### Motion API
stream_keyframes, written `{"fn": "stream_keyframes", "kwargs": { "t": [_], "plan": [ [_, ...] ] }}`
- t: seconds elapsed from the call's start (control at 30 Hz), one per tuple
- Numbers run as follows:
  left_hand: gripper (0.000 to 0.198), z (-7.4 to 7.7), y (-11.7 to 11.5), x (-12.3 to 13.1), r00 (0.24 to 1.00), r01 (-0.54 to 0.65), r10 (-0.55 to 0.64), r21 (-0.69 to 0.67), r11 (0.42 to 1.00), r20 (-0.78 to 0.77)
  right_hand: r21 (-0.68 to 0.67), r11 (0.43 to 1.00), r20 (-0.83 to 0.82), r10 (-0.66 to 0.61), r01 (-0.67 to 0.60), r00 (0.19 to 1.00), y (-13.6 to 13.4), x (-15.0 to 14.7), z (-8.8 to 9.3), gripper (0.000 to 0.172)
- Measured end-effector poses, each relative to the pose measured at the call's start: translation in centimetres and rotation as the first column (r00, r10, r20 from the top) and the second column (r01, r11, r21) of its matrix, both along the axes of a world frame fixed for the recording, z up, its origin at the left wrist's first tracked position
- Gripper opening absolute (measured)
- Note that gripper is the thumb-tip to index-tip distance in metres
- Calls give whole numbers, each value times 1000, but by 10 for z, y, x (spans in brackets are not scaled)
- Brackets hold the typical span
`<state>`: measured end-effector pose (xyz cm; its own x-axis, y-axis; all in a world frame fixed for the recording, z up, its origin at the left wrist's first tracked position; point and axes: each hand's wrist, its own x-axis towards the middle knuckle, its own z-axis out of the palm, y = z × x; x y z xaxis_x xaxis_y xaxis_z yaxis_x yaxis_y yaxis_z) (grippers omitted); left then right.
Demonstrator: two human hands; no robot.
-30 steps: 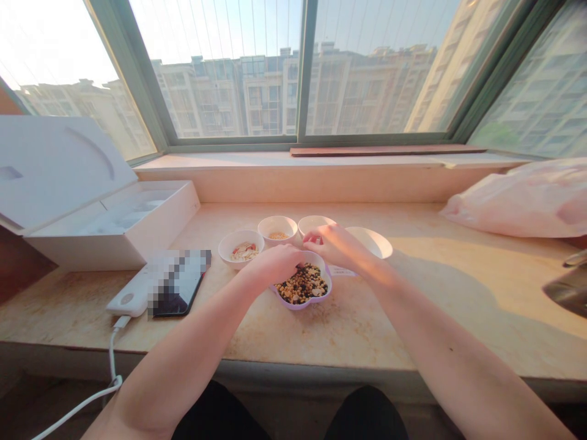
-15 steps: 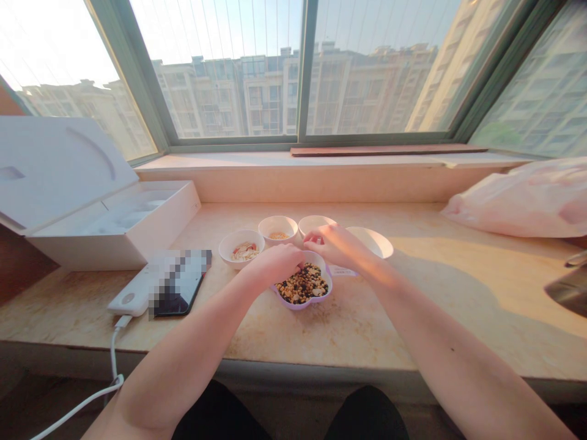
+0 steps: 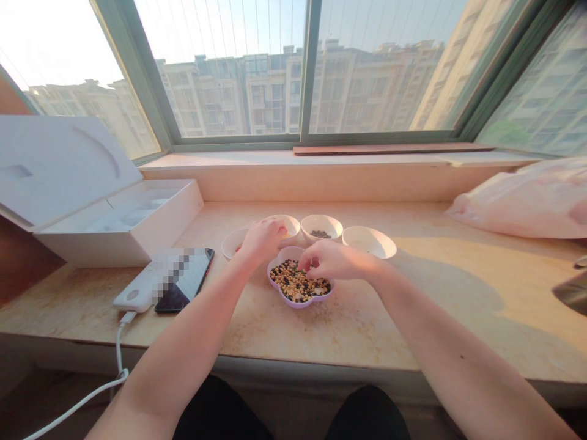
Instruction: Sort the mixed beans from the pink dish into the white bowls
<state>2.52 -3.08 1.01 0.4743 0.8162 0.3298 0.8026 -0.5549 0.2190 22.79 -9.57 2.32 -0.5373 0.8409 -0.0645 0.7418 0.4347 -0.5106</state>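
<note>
A lilac flower-shaped dish (image 3: 299, 299) of mixed yellow and dark beans sits on the stone ledge. My right hand (image 3: 332, 261) hovers over it with fingertips pinched down into the beans. My left hand (image 3: 263, 239) is closed over the second small white bowl (image 3: 291, 223), the one with yellow bits; what its fingers hold is hidden. A white bowl (image 3: 229, 243) to its left holds red and pale pieces. Another white bowl (image 3: 321, 226) holds a few dark beans. The rightmost white bowl (image 3: 369, 241) looks bare.
An open white box (image 3: 114, 226) stands at the left. A phone (image 3: 184, 287) lies on a white power bank (image 3: 137, 293) with a cable (image 3: 92, 397) running down. A pink plastic bag (image 3: 527, 198) lies at the right. A dark object (image 3: 571, 292) pokes in at the right edge.
My left hand moved from the lilac dish up to the bowl with yellow bits. My right hand came back from the bowl with dark beans to the lilac dish.
</note>
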Motion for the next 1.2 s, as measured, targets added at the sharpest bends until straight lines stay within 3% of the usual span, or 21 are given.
{"fn": "stream_keyframes", "kwargs": {
  "t": [0.13,0.3,0.53,0.8,1.0,1.2],
  "plan": [
    [31,-2,2,0,998,-65,65,-26,998,-17,24,999,30,42,-43,999,-2,-1,-4,30],
    [33,-5,4,1,990,-43,45,18,999,-135,24,994,-13,103,-103,995,-2,-8,-7,27],
    [32,-3,1,-1,996,-79,78,-1,997,-49,231,971,-33,63,-54,997,1,-22,-15,28],
    [31,-2,-1,2,994,-96,98,34,995,-49,292,953,-40,93,-78,995,1,-32,-30,36],
    [28,0,-4,3,993,-74,77,37,997,-93,312,946,27,80,-85,996,6,-35,-39,28],
    [30,-2,-3,3,995,-94,95,27,995,-17,306,950,71,35,-56,997,6,-36,-36,22]
  ]
}}
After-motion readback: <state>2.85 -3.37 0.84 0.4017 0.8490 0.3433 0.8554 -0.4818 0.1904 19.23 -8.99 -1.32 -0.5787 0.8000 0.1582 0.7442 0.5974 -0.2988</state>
